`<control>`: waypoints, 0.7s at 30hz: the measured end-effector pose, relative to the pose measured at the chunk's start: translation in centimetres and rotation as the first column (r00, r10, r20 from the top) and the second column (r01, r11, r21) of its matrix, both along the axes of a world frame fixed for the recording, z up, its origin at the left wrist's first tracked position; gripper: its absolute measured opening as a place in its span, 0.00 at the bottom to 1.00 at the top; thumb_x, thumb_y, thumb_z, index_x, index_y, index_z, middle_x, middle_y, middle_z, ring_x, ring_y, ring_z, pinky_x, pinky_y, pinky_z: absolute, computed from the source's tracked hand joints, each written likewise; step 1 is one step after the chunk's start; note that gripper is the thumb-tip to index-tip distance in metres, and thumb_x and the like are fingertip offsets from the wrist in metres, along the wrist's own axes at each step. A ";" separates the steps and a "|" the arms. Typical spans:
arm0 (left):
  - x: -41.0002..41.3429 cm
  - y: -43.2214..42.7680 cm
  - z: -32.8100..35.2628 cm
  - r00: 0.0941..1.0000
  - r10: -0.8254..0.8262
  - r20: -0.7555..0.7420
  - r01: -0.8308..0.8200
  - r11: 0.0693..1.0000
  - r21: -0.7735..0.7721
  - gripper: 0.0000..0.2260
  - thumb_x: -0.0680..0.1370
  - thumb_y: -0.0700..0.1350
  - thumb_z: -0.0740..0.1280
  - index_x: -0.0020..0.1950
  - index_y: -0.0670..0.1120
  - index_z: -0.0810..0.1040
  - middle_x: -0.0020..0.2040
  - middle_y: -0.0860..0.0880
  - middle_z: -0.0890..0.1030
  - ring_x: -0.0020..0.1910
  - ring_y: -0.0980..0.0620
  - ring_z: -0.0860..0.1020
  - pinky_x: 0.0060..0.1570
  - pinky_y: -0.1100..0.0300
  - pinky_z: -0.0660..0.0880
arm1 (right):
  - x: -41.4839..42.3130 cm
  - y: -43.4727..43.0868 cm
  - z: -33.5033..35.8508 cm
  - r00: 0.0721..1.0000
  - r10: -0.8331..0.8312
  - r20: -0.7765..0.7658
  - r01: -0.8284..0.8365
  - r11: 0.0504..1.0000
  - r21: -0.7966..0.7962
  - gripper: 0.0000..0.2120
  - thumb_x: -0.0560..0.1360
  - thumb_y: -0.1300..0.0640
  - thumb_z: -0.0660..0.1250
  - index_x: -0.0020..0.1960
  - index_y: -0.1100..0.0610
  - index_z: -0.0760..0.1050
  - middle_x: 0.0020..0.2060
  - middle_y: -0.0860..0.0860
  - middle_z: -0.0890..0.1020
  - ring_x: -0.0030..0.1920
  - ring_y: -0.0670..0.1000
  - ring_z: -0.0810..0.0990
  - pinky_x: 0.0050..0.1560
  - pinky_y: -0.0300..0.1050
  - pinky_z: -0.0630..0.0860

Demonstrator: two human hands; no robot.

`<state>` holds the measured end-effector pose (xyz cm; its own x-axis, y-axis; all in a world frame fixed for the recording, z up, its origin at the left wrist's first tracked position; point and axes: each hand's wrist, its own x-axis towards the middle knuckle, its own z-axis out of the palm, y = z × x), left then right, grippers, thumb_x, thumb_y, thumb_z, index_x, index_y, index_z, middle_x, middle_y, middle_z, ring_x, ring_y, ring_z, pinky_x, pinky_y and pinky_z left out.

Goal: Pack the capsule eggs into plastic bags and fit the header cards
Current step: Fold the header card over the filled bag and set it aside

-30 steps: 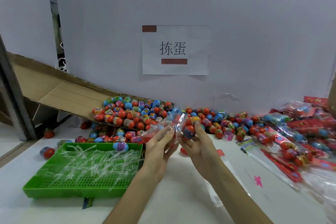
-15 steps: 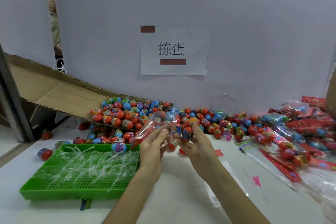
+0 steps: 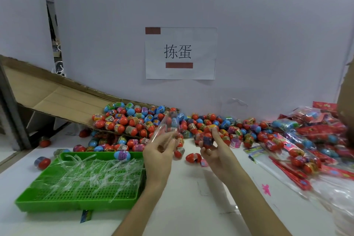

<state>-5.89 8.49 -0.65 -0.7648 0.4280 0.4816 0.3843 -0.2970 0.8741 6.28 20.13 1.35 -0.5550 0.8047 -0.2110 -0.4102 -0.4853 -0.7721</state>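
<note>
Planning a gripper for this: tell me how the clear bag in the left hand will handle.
Probably floppy: the clear bag creases where the left hand grips it. Likely light and slippery, since it looks like thin, glossy, see-through film.

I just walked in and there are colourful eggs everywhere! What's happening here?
A person is packing toy eggs into bags. Their left hand holds up a clear plastic bag, and their right hand grips capsule eggs beside it, not yet in the bag. Behind the hands lies a pile of loose eggs, partly on a cardboard chute. Packed bags with red header cards lie on the right.
</note>
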 end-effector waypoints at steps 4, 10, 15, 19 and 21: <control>0.3 -0.3 -0.1 0.728 0.187 -0.659 -0.257 0.966 -0.010 0.17 0.78 0.34 0.71 0.63 0.50 0.85 0.41 0.54 0.81 0.35 0.52 0.75 0.29 0.56 0.75 | 0.2 0.4 0.0 0.994 0.041 -0.099 -0.045 0.998 -0.034 0.29 0.70 0.45 0.75 0.64 0.61 0.77 0.50 0.58 0.84 0.40 0.52 0.83 0.36 0.40 0.81; -0.2 -0.4 -0.3 0.498 0.097 -0.862 -0.277 0.959 -0.052 0.28 0.70 0.25 0.71 0.62 0.52 0.86 0.44 0.49 0.82 0.37 0.50 0.77 0.26 0.57 0.75 | 1.7 2.3 0.1 0.997 -0.009 -0.079 0.013 0.998 0.058 0.28 0.76 0.40 0.69 0.67 0.60 0.76 0.56 0.56 0.84 0.47 0.54 0.86 0.46 0.49 0.84; 0.1 -0.1 -0.9 0.539 -0.143 -0.830 -0.159 0.950 -0.267 0.31 0.71 0.24 0.70 0.64 0.54 0.84 0.50 0.50 0.84 0.33 0.49 0.80 0.29 0.53 0.79 | 3.0 4.3 0.4 0.989 -0.151 0.006 0.147 0.975 0.168 0.25 0.77 0.42 0.69 0.64 0.60 0.77 0.48 0.56 0.83 0.43 0.52 0.82 0.48 0.47 0.80; -0.4 0.4 -1.7 0.676 -0.394 -0.622 0.020 0.854 -0.520 0.33 0.75 0.24 0.61 0.73 0.51 0.78 0.54 0.48 0.84 0.51 0.48 0.80 0.54 0.53 0.79 | 3.8 4.6 0.0 0.996 -0.080 0.032 0.066 0.947 0.313 0.26 0.69 0.43 0.73 0.63 0.55 0.80 0.50 0.52 0.84 0.47 0.50 0.84 0.50 0.46 0.79; -0.2 0.6 -1.9 0.744 -0.473 -0.473 0.100 0.778 -0.621 0.33 0.76 0.25 0.60 0.76 0.51 0.75 0.63 0.48 0.83 0.61 0.50 0.79 0.63 0.63 0.75 | 3.8 4.6 -0.1 0.993 -0.078 0.090 0.040 0.931 0.364 0.27 0.69 0.43 0.73 0.63 0.54 0.80 0.52 0.53 0.85 0.47 0.50 0.86 0.50 0.47 0.79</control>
<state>-6.11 9.06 -2.52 -0.2078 0.8940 0.3970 0.8341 -0.0501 0.5494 10.13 24.70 1.25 -0.4949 0.8677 0.0471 -0.3401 -0.1435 -0.9294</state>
